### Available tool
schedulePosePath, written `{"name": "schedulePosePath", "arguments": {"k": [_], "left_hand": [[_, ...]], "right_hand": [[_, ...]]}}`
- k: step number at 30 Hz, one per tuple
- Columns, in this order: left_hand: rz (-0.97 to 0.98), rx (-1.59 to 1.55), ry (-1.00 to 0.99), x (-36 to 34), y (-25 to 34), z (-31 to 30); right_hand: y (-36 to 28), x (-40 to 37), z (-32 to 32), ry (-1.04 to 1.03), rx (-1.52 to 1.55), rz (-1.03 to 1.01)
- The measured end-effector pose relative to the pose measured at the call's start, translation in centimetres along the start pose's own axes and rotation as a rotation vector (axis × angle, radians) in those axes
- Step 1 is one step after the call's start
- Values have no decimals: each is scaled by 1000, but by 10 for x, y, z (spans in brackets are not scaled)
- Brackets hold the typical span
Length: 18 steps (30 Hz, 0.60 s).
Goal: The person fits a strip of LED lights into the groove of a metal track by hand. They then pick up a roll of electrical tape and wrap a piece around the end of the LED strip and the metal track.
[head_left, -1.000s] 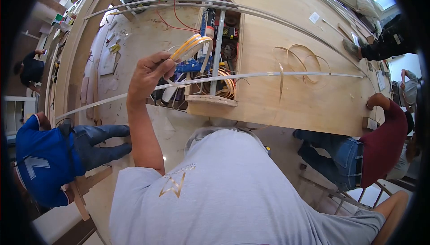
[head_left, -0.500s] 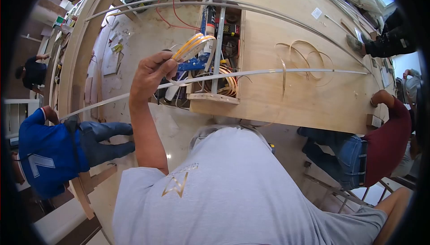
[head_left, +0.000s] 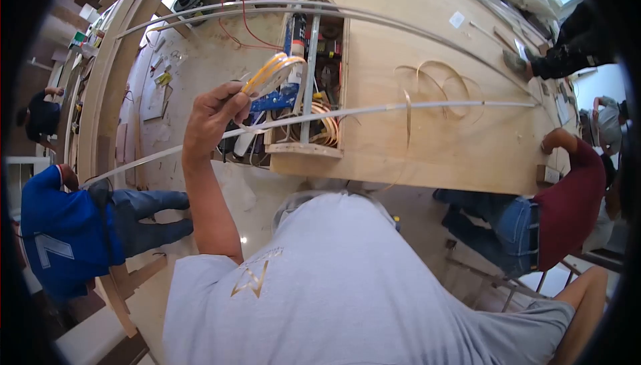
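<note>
A person in a blue shirt (head_left: 53,238) crouches at far left, near where a long pale strip (head_left: 374,112) begins. Its long axis runs left to right, across the tool recess (head_left: 308,64) and along the plywood panel (head_left: 434,151). The left hand (head_left: 212,116) is raised just above that strip, the fingers closed in a pinch on a coil of yellow flexible strip (head_left: 270,72). The coil sticks out up and to the right from the fingertips, over the recess. The right hand is out of view, so the left is the nearer one. Further right lie veneer curls (head_left: 434,83), and a person in a maroon shirt (head_left: 574,205) has a hand at the panel's edge.
</note>
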<state>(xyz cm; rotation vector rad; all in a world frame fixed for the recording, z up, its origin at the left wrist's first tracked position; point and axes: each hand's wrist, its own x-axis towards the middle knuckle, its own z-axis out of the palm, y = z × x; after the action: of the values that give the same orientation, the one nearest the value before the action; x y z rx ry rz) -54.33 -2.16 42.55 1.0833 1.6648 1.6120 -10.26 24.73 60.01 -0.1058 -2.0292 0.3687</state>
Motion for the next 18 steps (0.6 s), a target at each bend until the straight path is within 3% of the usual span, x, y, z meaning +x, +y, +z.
{"name": "schedulePosePath", "arguments": {"k": [11, 18], "left_hand": [[-1, -26, 137, -10, -2, 0], [43, -136, 152, -10, -13, -3]], "right_hand": [[-42, 42, -18, 68, -4, -431], [-74, 56, -15, 409, 149, -713]]}}
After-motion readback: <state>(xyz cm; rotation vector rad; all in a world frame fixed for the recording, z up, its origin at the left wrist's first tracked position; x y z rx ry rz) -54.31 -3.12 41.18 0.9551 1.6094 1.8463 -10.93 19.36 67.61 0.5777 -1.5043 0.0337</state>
